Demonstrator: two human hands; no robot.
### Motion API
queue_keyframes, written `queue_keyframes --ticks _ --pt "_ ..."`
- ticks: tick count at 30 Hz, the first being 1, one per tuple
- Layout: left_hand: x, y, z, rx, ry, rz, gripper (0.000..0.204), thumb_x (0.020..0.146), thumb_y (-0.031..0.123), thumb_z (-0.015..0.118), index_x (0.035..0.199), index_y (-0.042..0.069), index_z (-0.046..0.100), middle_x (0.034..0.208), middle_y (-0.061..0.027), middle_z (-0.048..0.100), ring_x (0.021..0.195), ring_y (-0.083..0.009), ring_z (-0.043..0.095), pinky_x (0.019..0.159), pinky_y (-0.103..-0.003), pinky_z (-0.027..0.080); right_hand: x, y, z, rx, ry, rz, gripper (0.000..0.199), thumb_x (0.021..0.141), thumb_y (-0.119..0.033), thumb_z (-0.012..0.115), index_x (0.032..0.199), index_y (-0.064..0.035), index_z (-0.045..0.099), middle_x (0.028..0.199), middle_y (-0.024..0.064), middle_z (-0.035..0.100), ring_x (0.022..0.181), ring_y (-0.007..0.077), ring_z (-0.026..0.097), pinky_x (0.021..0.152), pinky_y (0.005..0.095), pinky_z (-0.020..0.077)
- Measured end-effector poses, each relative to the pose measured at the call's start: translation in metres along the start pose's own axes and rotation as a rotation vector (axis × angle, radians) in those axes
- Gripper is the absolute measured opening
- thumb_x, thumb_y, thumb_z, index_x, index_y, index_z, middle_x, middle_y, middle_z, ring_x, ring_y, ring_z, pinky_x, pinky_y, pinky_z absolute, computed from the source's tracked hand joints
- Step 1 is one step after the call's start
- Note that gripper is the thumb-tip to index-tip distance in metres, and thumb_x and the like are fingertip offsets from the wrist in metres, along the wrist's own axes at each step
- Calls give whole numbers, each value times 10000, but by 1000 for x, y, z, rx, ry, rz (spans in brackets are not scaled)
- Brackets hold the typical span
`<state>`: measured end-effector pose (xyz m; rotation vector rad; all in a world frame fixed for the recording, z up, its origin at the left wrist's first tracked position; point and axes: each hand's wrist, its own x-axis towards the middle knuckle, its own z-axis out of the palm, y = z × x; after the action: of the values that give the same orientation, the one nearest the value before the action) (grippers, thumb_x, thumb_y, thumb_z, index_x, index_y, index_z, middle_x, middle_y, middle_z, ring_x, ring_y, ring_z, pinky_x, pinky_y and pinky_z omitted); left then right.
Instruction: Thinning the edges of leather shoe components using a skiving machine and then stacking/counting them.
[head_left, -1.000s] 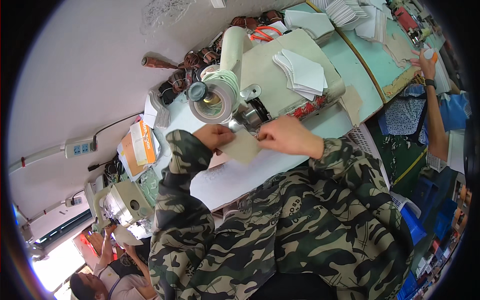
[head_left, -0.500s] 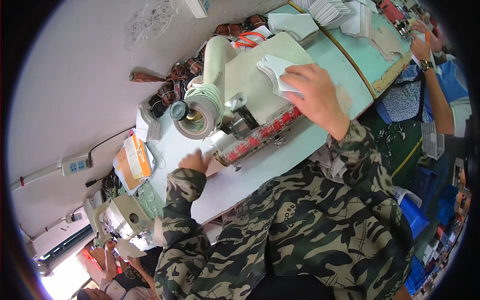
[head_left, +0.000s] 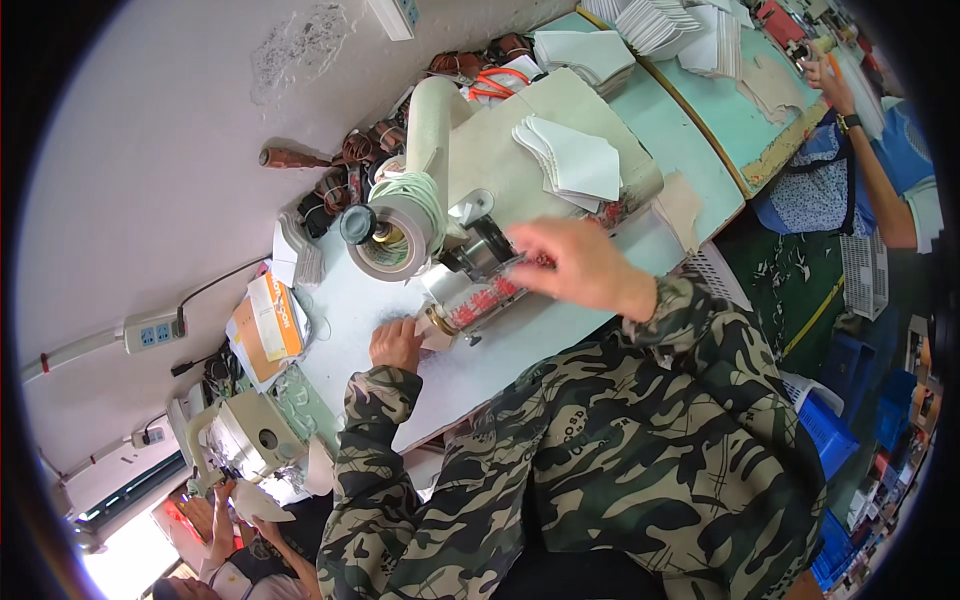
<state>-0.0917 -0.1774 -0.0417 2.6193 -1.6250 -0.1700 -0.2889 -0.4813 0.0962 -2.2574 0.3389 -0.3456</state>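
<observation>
A sewing-type machine with a pale body [head_left: 480, 150] and a worn red-painted arm [head_left: 487, 297] stands on the bench. At the arm's left end, my left hand [head_left: 396, 345] has its fingers curled down beside a small pinkish-beige piece [head_left: 437, 338]; what the fingertips hold is hidden. My right hand [head_left: 585, 265] hovers over the red arm near a dark metal part [head_left: 490, 243], slightly blurred, thumb and fingers apart, with nothing visible in it. A fanned stack of white cut pieces [head_left: 572, 158] lies on the machine's flat top, beyond my right hand.
Behind the machine lie brown bundles [head_left: 385, 132] and orange-handled scissors [head_left: 492, 84]. More white stacks [head_left: 590, 52] sit at the far right. Papers [head_left: 268, 325] lie at the left. One co-worker's arm [head_left: 872, 175] shows at right; another person handles a pale piece [head_left: 262, 500] at lower left.
My right hand has left the white stack and moved left and nearer, over the red arm. My left hand has come down at the arm's end, its fingers curling in.
</observation>
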Motion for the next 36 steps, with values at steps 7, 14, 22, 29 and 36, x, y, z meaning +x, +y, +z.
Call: queue_keyframes --ticks 7,14,22,29,36 --pt "22 -9 -39 -524 -297 -81 107 783 94 681 808 25 603 716 -61 628 603 -173 585 610 -296 478 -13 -12 37 258 -310 45 443 788 -352 707 1105 -55 622 922 137 675 833 296 654 728 381 504" --pt "61 35 -143 -1207 -834 -209 191 940 169 544 892 -1 620 710 -5 572 576 -80 552 511 -230 457 4 -18 78 390 -487 5 294 801 -272 657 939 -12 644 818 174 657 763 340 640 676 399 492" --pt "126 39 -123 -1029 -703 -228 250 886 214 604 1023 9 645 759 -43 618 624 -139 563 565 -293 459 21 2 24 -97 -185 -11 194 750 -212 657 850 -48 634 736 134 647 716 338 633 650 453 487" --pt "110 68 -103 -856 -258 -52 316 897 286 597 807 -9 664 558 -39 545 510 -160 532 492 -338 409 17 3 6 -79 -172 -13 264 757 -129 653 1004 -35 646 844 152 647 782 340 619 704 414 490" --pt "27 -17 -9 59 -531 -120 364 845 456 619 1019 136 629 955 -163 671 857 -344 660 761 -477 518 16 30 -43 -597 417 -254 273 718 -145 722 971 -77 646 889 95 639 837 292 588 709 395 474"
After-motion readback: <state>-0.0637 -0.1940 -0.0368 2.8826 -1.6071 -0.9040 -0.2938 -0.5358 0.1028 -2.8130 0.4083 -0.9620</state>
